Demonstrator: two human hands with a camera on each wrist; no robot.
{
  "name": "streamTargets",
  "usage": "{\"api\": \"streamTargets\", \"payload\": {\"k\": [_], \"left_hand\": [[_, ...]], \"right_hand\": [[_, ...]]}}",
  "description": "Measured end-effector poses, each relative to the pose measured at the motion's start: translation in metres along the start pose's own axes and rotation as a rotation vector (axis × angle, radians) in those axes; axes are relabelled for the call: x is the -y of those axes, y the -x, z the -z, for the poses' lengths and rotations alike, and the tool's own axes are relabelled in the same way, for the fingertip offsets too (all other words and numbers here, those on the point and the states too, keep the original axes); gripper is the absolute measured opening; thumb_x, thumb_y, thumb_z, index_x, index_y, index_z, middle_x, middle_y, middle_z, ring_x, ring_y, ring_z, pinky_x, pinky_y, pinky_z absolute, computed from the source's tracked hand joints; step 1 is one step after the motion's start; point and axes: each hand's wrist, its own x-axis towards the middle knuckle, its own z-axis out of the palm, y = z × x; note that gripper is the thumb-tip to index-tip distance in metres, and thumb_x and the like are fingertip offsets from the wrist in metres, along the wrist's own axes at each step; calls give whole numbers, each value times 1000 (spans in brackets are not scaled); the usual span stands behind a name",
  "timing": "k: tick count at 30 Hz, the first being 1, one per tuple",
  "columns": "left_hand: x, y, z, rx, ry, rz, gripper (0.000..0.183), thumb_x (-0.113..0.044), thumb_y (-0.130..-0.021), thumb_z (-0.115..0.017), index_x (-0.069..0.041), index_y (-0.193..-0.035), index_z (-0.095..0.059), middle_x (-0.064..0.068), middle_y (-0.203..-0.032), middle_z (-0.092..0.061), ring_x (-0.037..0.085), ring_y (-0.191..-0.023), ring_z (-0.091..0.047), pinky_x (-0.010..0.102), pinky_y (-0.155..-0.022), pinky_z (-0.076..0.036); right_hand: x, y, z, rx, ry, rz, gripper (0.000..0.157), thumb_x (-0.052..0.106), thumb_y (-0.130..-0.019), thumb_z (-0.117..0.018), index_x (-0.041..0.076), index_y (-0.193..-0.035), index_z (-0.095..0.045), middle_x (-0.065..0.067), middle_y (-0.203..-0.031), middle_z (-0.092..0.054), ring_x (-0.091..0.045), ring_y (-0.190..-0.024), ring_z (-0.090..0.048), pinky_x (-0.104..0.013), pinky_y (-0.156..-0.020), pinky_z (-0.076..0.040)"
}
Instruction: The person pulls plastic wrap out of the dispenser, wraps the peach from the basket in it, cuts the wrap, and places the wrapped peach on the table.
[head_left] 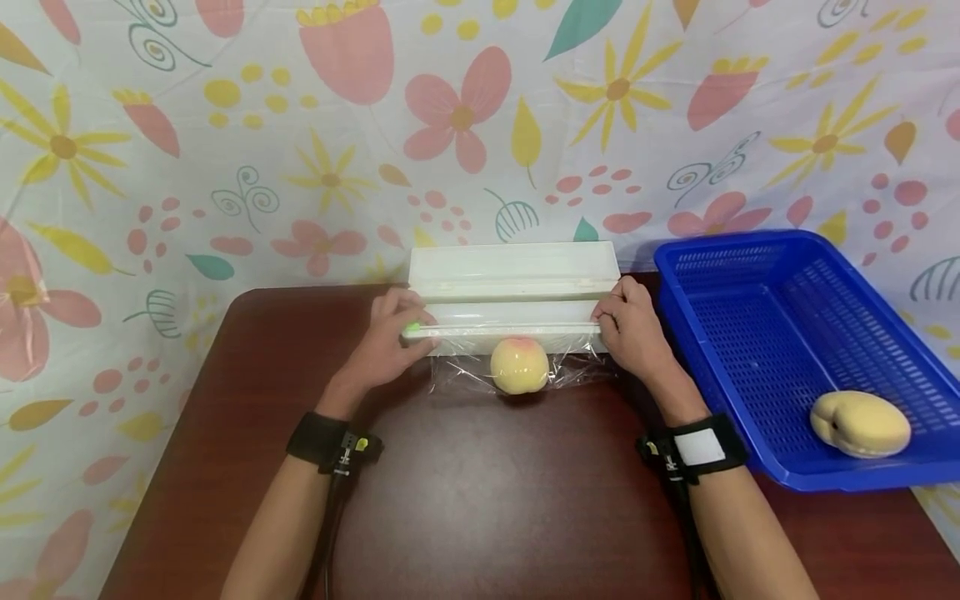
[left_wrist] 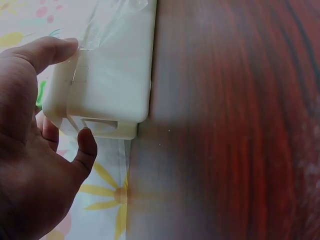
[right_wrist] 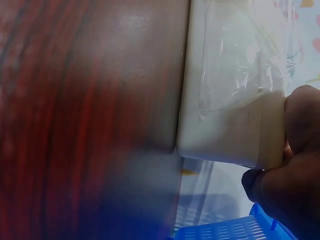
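A white cling film dispenser (head_left: 517,315) stands at the table's back edge with its lid (head_left: 513,262) raised. Clear cling film (head_left: 461,373) hangs from its front edge onto the table. Against the front sits a yellow peach (head_left: 519,367) with a pink top; whether the film lies under or over it I cannot tell. My left hand (head_left: 388,337) grips the dispenser's left end beside a green tab (head_left: 412,329), thumb at the front edge. At the opposite end my right hand (head_left: 632,325) holds on with curled fingers. Both wrist views show the dispenser's end (left_wrist: 107,95) close up.
A blue plastic basket (head_left: 701,367) stands to the right, close to my right forearm, with a yellow fruit (head_left: 861,423) inside. The dark wooden table (head_left: 480,500) reaches toward me. Behind it hangs a flower-patterned cloth (head_left: 457,183).
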Motion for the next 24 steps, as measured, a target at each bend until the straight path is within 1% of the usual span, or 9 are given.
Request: {"api": "streamTargets", "payload": {"k": [3, 6, 10, 14, 19, 24], "left_hand": [[0, 1, 1, 5, -1, 9, 18, -32, -82, -76, -25, -97, -68, -4, -125, -41, 22, -120, -27, 48, -96, -29], [-1, 1, 2, 34, 3, 19, 18, -31, -83, -75, -25, -98, -67, -3, -126, -40, 21, -120, -26, 47, -97, -29], [-2, 0, 4, 58, 6, 6, 17, -30, -85, -74, -23, -98, -66, -1, -126, -38, 23, -120, -24, 48, -97, -28], [-1, -1, 5, 45, 17, -10, 17, -28, -83, -75, -22, -96, -66, -1, -125, -39, 24, -120, -25, 49, -97, -28], [0, 1, 4, 19, 19, -3, 19, -28, -80, -79, -25, -95, -68, -3, -125, -42, 21, -120, -27, 48, -98, -29], [1, 1, 3, -1, 1, -10, 21, -29, -78, -80, -28, -96, -69, -1, -127, -42, 19, -121, -27, 46, -98, -29]], "right_hand": [[1, -1, 0, 13, 2, -8, 21, -10, -78, -52, 2, -68, -65, -14, -81, -41, -34, -76, -37, -44, -68, -33], [3, 0, 2, 40, 4, -23, 22, -11, -79, -50, 2, -67, -63, -15, -83, -41, -34, -78, -35, -45, -71, -31], [5, -1, 3, 80, 15, -38, 23, -10, -82, -48, 3, -69, -61, -17, -87, -42, -35, -80, -33, -47, -73, -30], [5, 0, 5, 83, -13, -66, 25, -10, -83, -48, 4, -71, -63, -17, -90, -45, -34, -82, -34, -45, -73, -30], [4, 3, 7, 74, -61, -101, 29, -11, -86, -46, 7, -73, -66, -12, -90, -48, -30, -82, -36, -40, -72, -29], [3, 6, 10, 85, -85, -125, 32, -10, -88, -45, 9, -76, -67, -10, -90, -50, -28, -84, -35, -40, -72, -28]]}}
